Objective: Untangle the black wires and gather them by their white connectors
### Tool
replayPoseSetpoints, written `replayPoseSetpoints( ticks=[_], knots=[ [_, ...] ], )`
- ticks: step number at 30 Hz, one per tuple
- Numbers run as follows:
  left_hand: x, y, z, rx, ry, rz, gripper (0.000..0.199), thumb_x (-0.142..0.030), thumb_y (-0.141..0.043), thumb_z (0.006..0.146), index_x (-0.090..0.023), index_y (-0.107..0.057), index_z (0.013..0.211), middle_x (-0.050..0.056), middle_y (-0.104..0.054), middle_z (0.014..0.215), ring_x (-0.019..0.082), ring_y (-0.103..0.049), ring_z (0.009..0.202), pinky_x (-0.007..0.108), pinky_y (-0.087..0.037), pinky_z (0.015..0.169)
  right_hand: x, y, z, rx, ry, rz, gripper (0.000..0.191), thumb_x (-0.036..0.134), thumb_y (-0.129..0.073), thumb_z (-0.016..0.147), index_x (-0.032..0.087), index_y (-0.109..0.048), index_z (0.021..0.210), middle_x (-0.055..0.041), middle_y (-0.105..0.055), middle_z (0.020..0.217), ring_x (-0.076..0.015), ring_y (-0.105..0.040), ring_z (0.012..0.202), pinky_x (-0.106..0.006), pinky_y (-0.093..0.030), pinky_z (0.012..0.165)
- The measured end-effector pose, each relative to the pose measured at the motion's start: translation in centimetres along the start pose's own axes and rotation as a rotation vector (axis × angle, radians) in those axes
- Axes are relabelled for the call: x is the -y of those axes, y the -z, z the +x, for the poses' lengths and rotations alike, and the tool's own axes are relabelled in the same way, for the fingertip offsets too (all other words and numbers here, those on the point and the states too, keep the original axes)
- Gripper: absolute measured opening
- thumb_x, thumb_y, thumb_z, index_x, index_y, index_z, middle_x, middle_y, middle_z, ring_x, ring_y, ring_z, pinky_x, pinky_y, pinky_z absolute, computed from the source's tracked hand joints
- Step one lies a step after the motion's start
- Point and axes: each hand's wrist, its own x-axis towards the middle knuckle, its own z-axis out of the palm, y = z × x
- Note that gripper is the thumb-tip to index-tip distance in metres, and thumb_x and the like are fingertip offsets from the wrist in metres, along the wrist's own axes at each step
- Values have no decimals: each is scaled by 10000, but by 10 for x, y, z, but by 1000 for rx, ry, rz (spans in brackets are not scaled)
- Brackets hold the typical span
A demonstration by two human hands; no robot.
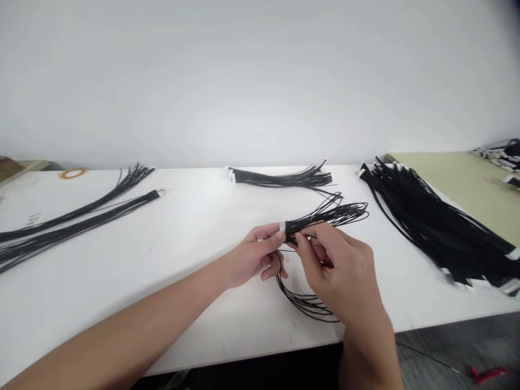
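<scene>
My left hand (260, 253) is closed on the white connector (283, 227) of a black wire harness (345, 214), its thumb and forefinger pinching it. The harness wires fan out to the right and loop back behind my right hand. More black wires (300, 303) hang from the left hand's lower fingers in a curve toward the right wrist. My right hand (339, 260) pinches at the wires just right of the connector, thumb and forefinger together; which wire it grips is too small to tell.
Black wire bundles (93, 214) lie at the left, another bundle (280, 177) at the back middle, and a large pile of black sleeved harnesses (430, 216) at the right. An orange tape ring (73, 173) is at the back left. The white table (182, 341) ends near my body.
</scene>
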Motion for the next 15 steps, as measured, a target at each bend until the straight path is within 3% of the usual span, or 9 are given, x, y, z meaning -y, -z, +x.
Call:
replayPoseSetpoints(
  ticks=[4,7,11,15],
  knots=[
    [0,0,-1,-9,-5,26,209,-322,-482,903,-160,-567,804,-67,-455,479,29,-395,351,268,-510,585,1,-2,-1,7,9,-55,63,158,-523,834,170,-543,776,76,-374,493,-62,-319,433,-192,-273,429],
    [-1,0,-1,-28,-12,33,222,-332,-463,911,-157,-578,836,-63,-471,493,24,-392,345,260,-508,593,1,-4,-2,6,16,-74,72,171,-516,846,169,-560,789,60,-458,508,-65,-379,436,-199,-293,447],
    [-3,-1,-1,-67,-9,33,240,-366,-457,908,-166,-578,858,-55,-515,554,18,-380,332,259,-502,573,0,-6,-3,-39,18,-105,99,189,-518,856,169,-589,789,21,-595,595,-76,-500,492,-206,-337,484],
    [-4,-2,0,-81,-4,16,244,-373,-464,902,-168,-580,840,-36,-583,665,9,-385,325,259,-505,561,-3,-4,-2,-13,-32,-17,105,196,-530,853,183,-634,851,5,-638,709,-76,-521,532,-209,-396,527]
  ],
)
